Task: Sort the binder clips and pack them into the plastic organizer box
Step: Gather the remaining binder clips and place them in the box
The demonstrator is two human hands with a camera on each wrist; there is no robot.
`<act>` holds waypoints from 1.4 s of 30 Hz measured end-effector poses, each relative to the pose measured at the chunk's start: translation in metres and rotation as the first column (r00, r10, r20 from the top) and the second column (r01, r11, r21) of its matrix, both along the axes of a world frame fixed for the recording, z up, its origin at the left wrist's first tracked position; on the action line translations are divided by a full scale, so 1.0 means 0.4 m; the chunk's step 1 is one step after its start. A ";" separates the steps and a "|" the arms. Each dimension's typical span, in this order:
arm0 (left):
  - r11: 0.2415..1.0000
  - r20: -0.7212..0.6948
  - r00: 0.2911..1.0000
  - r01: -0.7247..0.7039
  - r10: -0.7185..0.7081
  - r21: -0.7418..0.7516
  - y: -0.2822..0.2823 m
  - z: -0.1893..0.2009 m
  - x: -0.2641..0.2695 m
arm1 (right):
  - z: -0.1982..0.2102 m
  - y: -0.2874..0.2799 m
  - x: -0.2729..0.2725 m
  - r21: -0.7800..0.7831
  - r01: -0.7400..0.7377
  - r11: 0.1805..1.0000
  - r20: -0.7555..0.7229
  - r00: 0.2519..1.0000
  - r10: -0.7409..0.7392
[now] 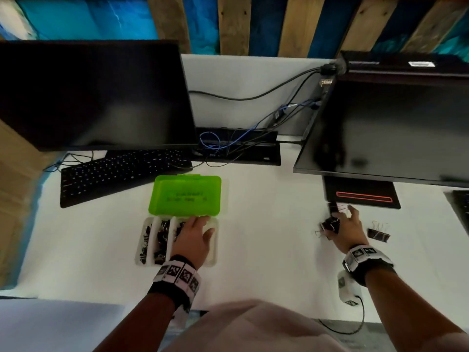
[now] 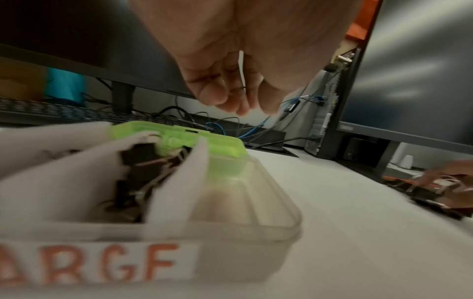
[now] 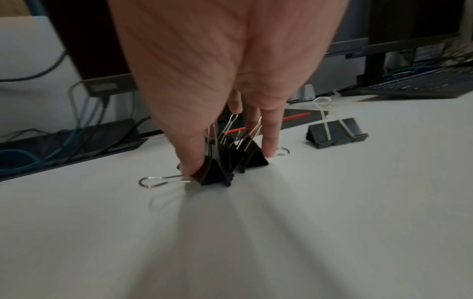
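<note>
The organizer box (image 1: 214,260) lies mid-table, its green lid (image 1: 185,196) swung open behind a clear base. Black binder clips (image 1: 161,240) fill its left compartments. My left hand (image 1: 198,229) hovers over the right compartments with relaxed fingers and holds nothing. The left wrist view shows that hand (image 2: 230,97) above the box wall (image 2: 256,202), the sorted clips (image 2: 138,172), and an orange label (image 2: 107,263). At the right, my right hand (image 1: 337,224) pinches a cluster of large black clips (image 3: 217,172) standing on the table. One loose clip (image 3: 335,133) lies beside it.
A dark monitor (image 1: 96,97) and a black keyboard (image 1: 121,174) stand behind the box. A second monitor (image 1: 396,128) overhangs its base with a red stripe (image 1: 363,196), just beyond my right hand. Cables (image 1: 228,143) run between them. The near table edge (image 1: 76,293) is close.
</note>
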State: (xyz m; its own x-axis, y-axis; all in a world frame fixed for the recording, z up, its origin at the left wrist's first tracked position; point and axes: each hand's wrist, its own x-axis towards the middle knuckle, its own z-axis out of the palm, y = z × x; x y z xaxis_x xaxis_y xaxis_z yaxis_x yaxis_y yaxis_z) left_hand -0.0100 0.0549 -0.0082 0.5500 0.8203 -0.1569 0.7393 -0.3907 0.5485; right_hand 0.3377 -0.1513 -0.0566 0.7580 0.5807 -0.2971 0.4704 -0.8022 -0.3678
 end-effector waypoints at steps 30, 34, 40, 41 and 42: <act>0.679 -0.248 0.632 0.691 -0.734 -0.247 -0.134 -0.095 0.478 | 0.038 -0.067 0.002 -0.071 -0.178 0.981 -0.233 0.960 0.157; 0.715 -0.129 0.705 0.673 -0.697 -0.187 -0.143 -0.090 0.492 | 0.043 0.017 -0.071 0.003 -0.265 0.964 -0.253 0.933 0.257; 0.710 -0.187 0.686 0.690 -0.703 -0.139 -0.145 -0.098 0.478 | 0.050 0.055 -0.097 0.000 -0.300 0.954 -0.191 0.937 0.294; 0.694 -0.206 0.665 0.707 -0.718 -0.136 -0.143 -0.099 0.475 | 0.053 0.053 -0.094 0.001 -0.290 0.957 -0.199 0.938 0.284; 0.677 -0.249 0.638 0.725 -0.729 -0.123 -0.144 -0.094 0.473 | 0.057 0.052 -0.090 -0.004 -0.281 0.960 -0.203 0.940 0.275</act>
